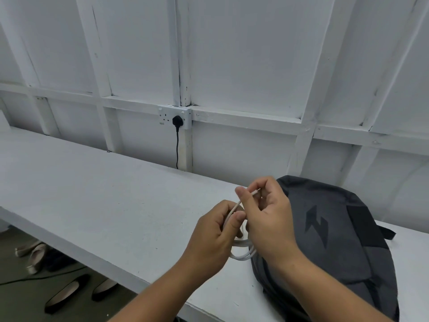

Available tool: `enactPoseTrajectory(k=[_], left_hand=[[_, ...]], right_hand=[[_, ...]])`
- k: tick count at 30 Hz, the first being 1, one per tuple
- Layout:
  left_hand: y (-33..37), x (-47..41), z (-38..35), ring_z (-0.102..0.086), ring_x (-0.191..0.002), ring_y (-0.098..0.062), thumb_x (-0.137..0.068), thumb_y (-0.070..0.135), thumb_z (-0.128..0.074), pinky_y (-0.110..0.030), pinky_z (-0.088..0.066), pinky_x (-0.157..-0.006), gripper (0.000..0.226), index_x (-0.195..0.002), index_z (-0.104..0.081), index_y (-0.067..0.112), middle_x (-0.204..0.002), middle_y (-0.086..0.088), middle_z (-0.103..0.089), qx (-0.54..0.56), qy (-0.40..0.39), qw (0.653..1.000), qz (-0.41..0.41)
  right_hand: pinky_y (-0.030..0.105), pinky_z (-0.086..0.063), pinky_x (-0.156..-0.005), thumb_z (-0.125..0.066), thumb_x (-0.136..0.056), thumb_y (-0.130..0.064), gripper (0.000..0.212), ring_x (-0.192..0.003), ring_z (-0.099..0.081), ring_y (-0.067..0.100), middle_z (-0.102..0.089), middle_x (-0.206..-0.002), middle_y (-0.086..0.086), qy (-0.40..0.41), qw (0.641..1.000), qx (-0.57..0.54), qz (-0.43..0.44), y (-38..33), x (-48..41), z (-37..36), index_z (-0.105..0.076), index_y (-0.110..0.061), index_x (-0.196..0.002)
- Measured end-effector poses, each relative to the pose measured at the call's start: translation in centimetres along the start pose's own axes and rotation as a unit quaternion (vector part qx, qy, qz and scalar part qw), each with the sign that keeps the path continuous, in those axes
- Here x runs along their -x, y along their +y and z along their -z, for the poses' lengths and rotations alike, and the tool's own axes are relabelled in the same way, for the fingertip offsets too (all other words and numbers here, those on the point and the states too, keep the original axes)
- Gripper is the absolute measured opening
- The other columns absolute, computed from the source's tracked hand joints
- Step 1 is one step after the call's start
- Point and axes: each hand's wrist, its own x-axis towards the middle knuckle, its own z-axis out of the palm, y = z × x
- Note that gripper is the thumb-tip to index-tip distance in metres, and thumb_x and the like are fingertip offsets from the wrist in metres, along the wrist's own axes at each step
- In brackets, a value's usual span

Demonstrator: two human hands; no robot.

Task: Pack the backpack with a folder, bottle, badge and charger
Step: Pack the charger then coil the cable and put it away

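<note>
Bare forearms (157, 291), short-nailed left hand (213, 233), right hand (271, 219)

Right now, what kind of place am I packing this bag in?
Probably a plain workroom or shed-like room: white-painted timber-framed wall, a long white bench against it, a double socket with a black plug, and shoes on the floor below.

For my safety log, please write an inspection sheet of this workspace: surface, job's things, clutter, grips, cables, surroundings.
Surface: white bench with small marks.
Job's things: dark grey backpack lies on the bench at right; white charger cable coiled in both grips; folder, bottle, badge not seen.
Clutter: nothing seen.
Grips: left grip holds the coil; right grip pinches the cable end.
Cables: black plug in wall socket, cord hangs down behind bench; dark cable on floor.
Surroundings: white panelled wall; shoes on floor under bench.
</note>
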Motion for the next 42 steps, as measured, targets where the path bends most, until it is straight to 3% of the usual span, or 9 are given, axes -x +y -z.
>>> enactPoseTrajectory(k=[4,7,11,17,22,27,33,37,42], left_hand=[[-0.1,-0.2,-0.2,-0.059,-0.057,-0.011,-0.103,0.043,-0.045,-0.024,-0.052,-0.056,0.034,-0.091,-0.063,0.017,-0.066,0.009,-0.06,-0.032,0.048,0.997,-0.05],[0.7,-0.9,0.1,-0.057,-0.057,-0.017,-0.104,0.036,-0.044,-0.034,-0.051,-0.054,0.03,-0.085,-0.061,0.021,-0.067,0.008,-0.059,-0.058,0.098,0.99,-0.082],[1.8,-1.7,0.8,-0.061,-0.064,-0.006,-0.105,0.029,-0.044,-0.011,-0.045,-0.056,0.026,-0.087,-0.063,0.028,-0.069,0.021,-0.061,-0.072,0.153,0.981,-0.1],[2.1,-1.5,-0.6,-0.057,-0.06,-0.012,-0.1,0.04,-0.04,-0.016,-0.044,-0.053,0.034,-0.085,-0.064,0.021,-0.068,0.016,-0.061,-0.022,0.181,0.981,-0.057],[2.4,-1.7,-0.8,-0.047,-0.054,-0.013,-0.101,0.042,-0.037,-0.03,-0.043,-0.051,0.037,-0.083,-0.065,0.025,-0.061,0.011,-0.056,-0.006,0.191,0.981,-0.033],[2.8,-1.8,-0.3,-0.061,-0.064,-0.013,-0.1,0.042,-0.038,-0.026,-0.05,-0.054,0.042,-0.084,-0.065,0.015,-0.068,0.005,-0.062,0.003,0.2,0.979,-0.035],[3.1,-1.9,0.4,-0.042,-0.05,-0.016,-0.107,0.034,-0.041,-0.035,-0.038,-0.049,0.039,-0.085,-0.066,0.013,-0.058,-0.008,-0.051,-0.034,0.197,0.979,-0.046],[3.6,-1.9,0.3,-0.05,-0.056,-0.028,-0.107,0.034,-0.039,-0.042,-0.043,-0.051,0.039,-0.09,-0.07,0.019,-0.062,-0.012,-0.054,-0.032,0.169,0.985,-0.016],[3.7,-1.8,0.1,-0.052,-0.052,-0.006,-0.108,0.03,-0.038,-0.025,-0.049,-0.049,0.03,-0.103,-0.066,0.038,-0.06,0.003,-0.056,0.072,0.137,0.985,0.073]], right_hand=[[0.03,-0.043,-0.047,-0.067,-0.094,-0.022,0.017,-0.051,-0.048,0.012,-0.052,-0.066,0.005,0.042,0.998,-0.047,-0.006,-0.4,-0.1,-0.6,-0.053,-0.015,-0.088],[0.029,-0.05,-0.049,-0.062,-0.093,-0.035,0.031,-0.054,-0.056,0.014,-0.06,-0.079,0.008,0.053,0.985,-0.149,-0.068,-0.3,0.5,-0.8,-0.048,-0.009,-0.102],[0.035,-0.061,-0.074,-0.062,-0.091,-0.053,0.032,-0.084,-0.07,0.021,-0.068,-0.094,0.001,-0.014,0.997,-0.074,-0.035,0.9,3.4,-1.6,-0.053,-0.027,-0.107],[0.04,-0.059,-0.064,-0.056,-0.099,-0.032,0.004,-0.077,-0.068,0.021,-0.067,-0.09,-0.009,0.076,0.996,-0.015,0.055,1.7,3.3,-2.0,-0.053,-0.03,-0.102],[0.029,-0.055,-0.063,-0.055,-0.1,-0.027,0.004,-0.074,-0.063,0.016,-0.066,-0.088,-0.01,0.076,0.996,-0.015,0.036,1.3,2.8,-1.9,-0.055,-0.03,-0.102],[0.024,-0.056,-0.07,-0.053,-0.101,-0.015,0.01,-0.074,-0.065,0.012,-0.068,-0.078,-0.005,0.006,0.981,-0.171,-0.091,-0.4,2.7,-2.2,-0.056,-0.013,-0.11],[0.025,-0.034,-0.055,-0.047,-0.101,-0.012,0.012,-0.054,-0.034,0.011,-0.037,-0.06,0.0,-0.014,0.931,-0.334,-0.143,-2.4,1.6,-1.7,-0.051,-0.009,-0.112],[0.025,-0.029,-0.049,-0.045,-0.105,-0.015,0.007,-0.051,-0.027,0.009,-0.032,-0.056,-0.004,0.019,0.957,-0.27,-0.101,-2.2,1.0,-1.5,-0.043,-0.011,-0.099],[0.018,-0.035,-0.048,-0.042,-0.105,-0.008,0.014,-0.048,-0.036,0.003,-0.042,-0.053,-0.012,-0.004,0.983,-0.18,-0.033,-1.7,1.1,-1.4,-0.036,-0.014,-0.093]])
